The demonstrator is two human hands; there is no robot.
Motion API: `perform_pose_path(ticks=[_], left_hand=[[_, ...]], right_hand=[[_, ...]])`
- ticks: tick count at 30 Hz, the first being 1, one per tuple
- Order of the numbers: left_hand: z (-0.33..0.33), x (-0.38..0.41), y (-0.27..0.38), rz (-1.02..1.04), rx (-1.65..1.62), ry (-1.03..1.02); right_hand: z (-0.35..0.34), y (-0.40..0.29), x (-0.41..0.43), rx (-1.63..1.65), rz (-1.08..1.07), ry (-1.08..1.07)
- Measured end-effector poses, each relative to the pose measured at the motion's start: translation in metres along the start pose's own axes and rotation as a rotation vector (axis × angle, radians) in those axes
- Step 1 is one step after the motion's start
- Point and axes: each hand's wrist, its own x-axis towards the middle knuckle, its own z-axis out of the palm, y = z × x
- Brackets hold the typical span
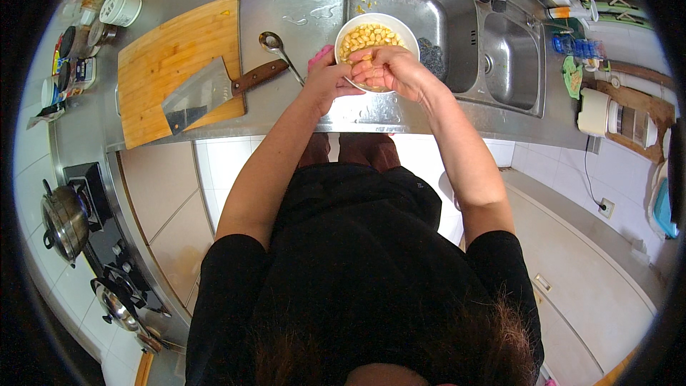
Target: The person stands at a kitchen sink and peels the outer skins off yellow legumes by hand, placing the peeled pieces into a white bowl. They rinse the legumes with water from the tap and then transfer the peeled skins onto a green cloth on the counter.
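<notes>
A white bowl (pixel 411 32) full of pale yellow seeds (pixel 370 36), which look like pumpkin seeds, sits at the front left edge of the large sink. My left hand (pixel 326 81) grips the bowl's near left rim, thumb on the inner side. Over the near part of the bowl, my right hand (pixel 394 71) is turned in with curled fingers close to the left thumb. A bit of yellow shows between those fingers; whether a seed is held there or lies behind them, I cannot tell. Both hands hide the bowl's near side.
Left of the bowl lie a metal spoon (pixel 280 48) and a pink cloth (pixel 318 57). A cleaver (pixel 201 97) rests on the wooden cutting board (pixel 161 59), its handle past the board's edge. Behind the bowl is the large sink basin (pixel 455 16), with a dark scouring pad (pixel 430 58).
</notes>
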Motion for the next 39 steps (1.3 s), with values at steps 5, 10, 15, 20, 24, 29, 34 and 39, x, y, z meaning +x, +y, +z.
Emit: perform_pose_path(ticks=[5,10,15,20,24,29,34,39], left_hand=[[-0.002,0.002,-0.002,-0.007,0.007,0.002],[-0.001,0.002,-0.001,-0.004,0.007,-0.01],[-0.001,0.001,0.001,-0.025,0.01,0.016],[-0.002,0.003,-0.002,-0.029,0.007,0.008],[-0.002,0.002,0.0,-0.041,-0.006,-0.008],[0.001,-0.001,0.001,-0.024,-0.007,-0.005],[0.0,-0.001,0.002,-0.02,-0.008,-0.014],[0.001,0.0,0.002,-0.019,0.019,-0.005]], right_hand=[[0.001,-0.004,-0.008,0.023,-0.004,-0.022],[-0.004,0.002,0.001,-0.029,-0.027,0.015],[0.003,0.008,-0.001,-0.182,-0.069,0.14],[-0.012,0.025,0.016,-0.684,-0.228,0.171],[-0.004,0.028,0.016,-0.96,-0.362,0.253],[-0.005,0.031,0.018,-1.131,-0.414,0.311],[0.011,0.023,0.007,-1.311,-0.462,0.312],[0.01,0.025,0.007,-1.324,-0.443,0.309]])
